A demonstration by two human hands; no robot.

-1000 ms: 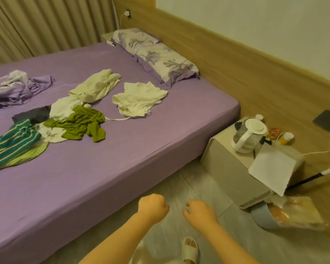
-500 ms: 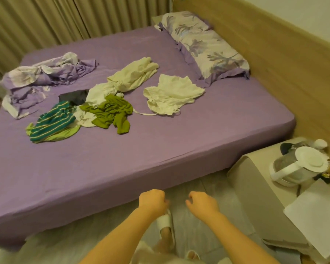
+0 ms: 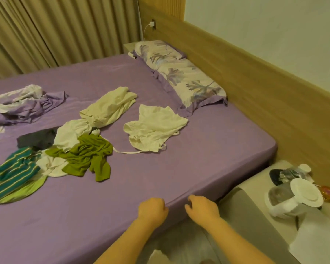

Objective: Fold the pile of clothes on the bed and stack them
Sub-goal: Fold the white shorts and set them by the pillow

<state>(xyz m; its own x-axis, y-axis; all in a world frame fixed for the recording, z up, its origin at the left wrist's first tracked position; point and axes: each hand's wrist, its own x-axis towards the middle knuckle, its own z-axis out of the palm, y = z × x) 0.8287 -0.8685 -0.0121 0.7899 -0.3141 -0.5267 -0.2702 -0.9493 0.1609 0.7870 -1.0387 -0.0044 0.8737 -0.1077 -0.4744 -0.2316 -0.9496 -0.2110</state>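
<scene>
Loose clothes lie spread on the purple bed (image 3: 160, 187): a white top (image 3: 156, 128) nearest the pillow, a cream garment (image 3: 109, 107), a crumpled olive-green shirt (image 3: 86, 155), a teal striped piece (image 3: 10, 172) over a lime one, a white piece (image 3: 71, 134) and a dark grey item (image 3: 36, 139). My left hand (image 3: 152, 208) hovers over the bed's near edge with fingers curled, holding nothing. My right hand (image 3: 202, 207) is beside it, fingers loosely curled, also holding nothing. Both are well short of the clothes.
A rumpled purple and white sheet (image 3: 21, 103) lies at the far left. Floral pillows (image 3: 183, 77) line the wooden headboard. A bedside cabinet (image 3: 255, 216) at right carries a white kettle (image 3: 293, 199), paper and small items. Curtains hang behind the bed.
The view has come closer to the bed and both hands have moved from above the floor to the bed's near edge. The clothes have not moved.
</scene>
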